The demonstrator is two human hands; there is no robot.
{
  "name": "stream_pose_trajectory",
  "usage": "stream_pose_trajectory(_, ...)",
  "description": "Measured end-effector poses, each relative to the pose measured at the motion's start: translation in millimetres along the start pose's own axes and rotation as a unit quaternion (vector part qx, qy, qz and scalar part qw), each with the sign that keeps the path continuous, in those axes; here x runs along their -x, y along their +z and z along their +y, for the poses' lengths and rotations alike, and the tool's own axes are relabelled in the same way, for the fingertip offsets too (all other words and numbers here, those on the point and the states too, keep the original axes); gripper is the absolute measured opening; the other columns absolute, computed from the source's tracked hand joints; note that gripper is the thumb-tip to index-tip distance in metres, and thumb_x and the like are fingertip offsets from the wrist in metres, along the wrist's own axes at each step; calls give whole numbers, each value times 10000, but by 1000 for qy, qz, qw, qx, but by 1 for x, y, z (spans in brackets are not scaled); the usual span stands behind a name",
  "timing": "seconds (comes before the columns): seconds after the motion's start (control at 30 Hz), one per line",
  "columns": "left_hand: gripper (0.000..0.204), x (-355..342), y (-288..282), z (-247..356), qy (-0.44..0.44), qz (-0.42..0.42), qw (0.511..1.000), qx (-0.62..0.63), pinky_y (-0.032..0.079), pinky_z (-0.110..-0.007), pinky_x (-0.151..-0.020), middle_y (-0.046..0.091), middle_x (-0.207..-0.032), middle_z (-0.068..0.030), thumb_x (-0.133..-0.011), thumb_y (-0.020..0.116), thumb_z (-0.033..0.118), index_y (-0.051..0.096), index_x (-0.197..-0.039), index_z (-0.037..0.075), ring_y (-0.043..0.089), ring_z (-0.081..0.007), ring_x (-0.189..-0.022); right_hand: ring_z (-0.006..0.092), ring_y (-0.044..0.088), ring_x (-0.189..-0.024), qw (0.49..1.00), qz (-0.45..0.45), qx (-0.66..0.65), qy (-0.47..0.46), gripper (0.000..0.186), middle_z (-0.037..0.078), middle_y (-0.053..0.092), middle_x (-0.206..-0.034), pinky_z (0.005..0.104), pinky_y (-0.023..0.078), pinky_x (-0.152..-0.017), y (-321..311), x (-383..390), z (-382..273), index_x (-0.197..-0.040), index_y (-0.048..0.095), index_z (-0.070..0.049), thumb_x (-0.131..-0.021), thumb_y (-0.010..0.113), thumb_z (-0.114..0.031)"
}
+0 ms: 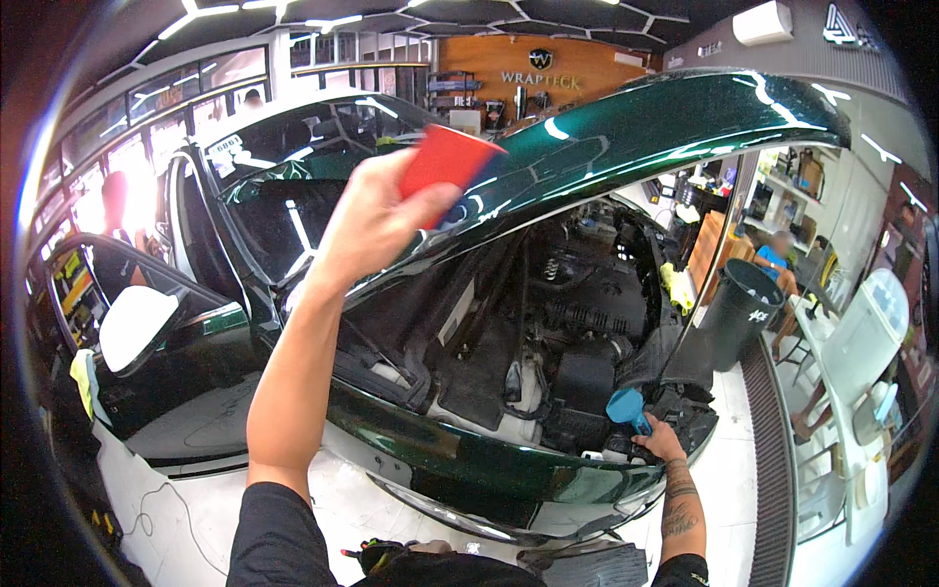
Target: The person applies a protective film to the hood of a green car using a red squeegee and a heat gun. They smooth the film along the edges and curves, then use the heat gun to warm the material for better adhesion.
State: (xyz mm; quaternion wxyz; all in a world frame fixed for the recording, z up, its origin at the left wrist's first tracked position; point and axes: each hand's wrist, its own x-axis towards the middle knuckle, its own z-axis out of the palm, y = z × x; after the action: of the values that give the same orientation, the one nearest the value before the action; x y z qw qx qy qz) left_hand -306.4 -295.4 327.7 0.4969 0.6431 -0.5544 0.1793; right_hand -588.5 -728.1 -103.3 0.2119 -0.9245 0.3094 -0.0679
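My left hand is raised in front of the dark green car hood, gripping a flat red squeegee between thumb and fingers. The hand and squeegee are slightly blurred, and whether the squeegee touches the hood cannot be told. Lower right, my right hand is wrapped round the handle of a blue tool with a rounded head. That tool is over the front edge of the engine bay. The hood stands propped up above the bay. Below it runs the glossy green fender.
The car door with its white-covered mirror stands open at left. A black bin is beyond the engine bay, with yellow cloth nearby. White tables line the right, where another person sits. A cable crosses the floor.
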Motion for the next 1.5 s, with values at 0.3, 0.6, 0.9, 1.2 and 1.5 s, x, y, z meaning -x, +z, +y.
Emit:
stream_pose_trajectory(0.3,180,-13,69,60,91,33,975,-200,509,-450,-765,655,-878,-192,-838,612,66,689,-997,33,644,-375,-834,444,621,-1056,1000,-16,23,-3,814,291,652,-1095,491,498,-909,-4,3,0,-1401,472,-84,-740,766,-458)
stream_pose_trajectory(0.6,297,21,24,38,114,-31,993,15,536,-340,-829,704,-1035,-158,-854,593,-43,667,-1132,31,693,-271,-918,445,614,-1066,1000,-15,8,11,787,301,645,-1103,482,497,-914,2,6,9,-1390,485,-83,-750,767,-444)
stream_pose_trajectory(0.9,227,-21,-1,-27,-120,-72,971,196,486,-254,-720,654,-846,-23,-839,709,112,646,-1010,-25,571,-67,-760,433,629,-1037,1000,-15,1,8,764,278,661,-1085,483,497,-907,-1,1,-3,-1372,510,-91,-742,771,-434)
stream_pose_trajectory(1.2,211,-49,20,2,-47,-107,982,147,486,-281,-740,660,-819,-55,-829,704,116,645,-964,-35,577,-94,-754,436,630,-1032,1000,-5,1,6,745,288,660,-1061,489,497,-901,0,3,-1,-1365,513,-97,-745,762,-426)
stream_pose_trajectory(1.5,208,-89,51,32,15,-124,983,135,498,-295,-754,672,-820,-85,-826,690,109,645,-955,-48,608,-125,-748,445,636,-1004,1000,9,18,-7,759,291,666,-1027,501,508,-884,3,1,0,-1346,523,-81,-733,759,-461)
